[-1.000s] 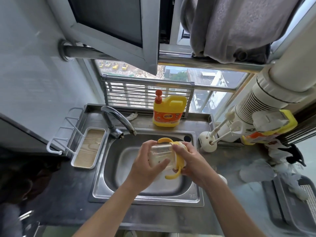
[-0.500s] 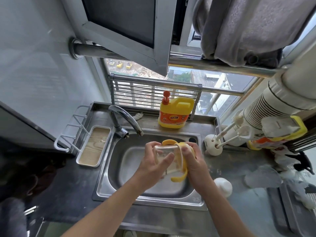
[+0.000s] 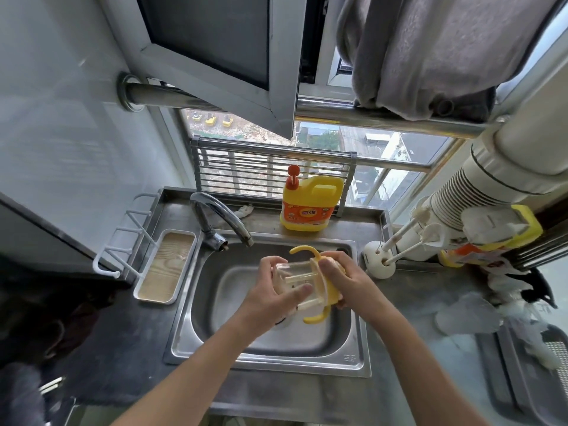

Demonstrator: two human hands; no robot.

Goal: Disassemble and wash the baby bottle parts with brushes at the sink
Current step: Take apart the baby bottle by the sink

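Over the steel sink (image 3: pixel 203 348) I hold a baby bottle on its side. Its clear body (image 3: pixel 296 279), with a straw visible inside, is gripped by my left hand (image 3: pixel 272 298), fingers and thumb curled round it. The yellow collar with two curved handles (image 3: pixel 324 285) points right, and my right hand (image 3: pixel 344 279) is wrapped round that top end. The bottle's cap end is hidden under my right palm. A white brush stand (image 3: pixel 379 262) with two white-handled brushes sits on the counter just right of the sink.
A curved tap (image 3: pixel 221 216) reaches over the sink's back left. Yellow dish soap bottle (image 3: pixel 309 204) stands behind the sink. A white tray (image 3: pixel 167 269) lies left of the basin. Crumpled plastic bags (image 3: pixel 470 318) and a grey drainer (image 3: pixel 534 379) fill the right counter.
The view has tilted so the sink sits lower in frame. Both hands keep their hold on the bottle; the collar and handles appear turned a little against the body.
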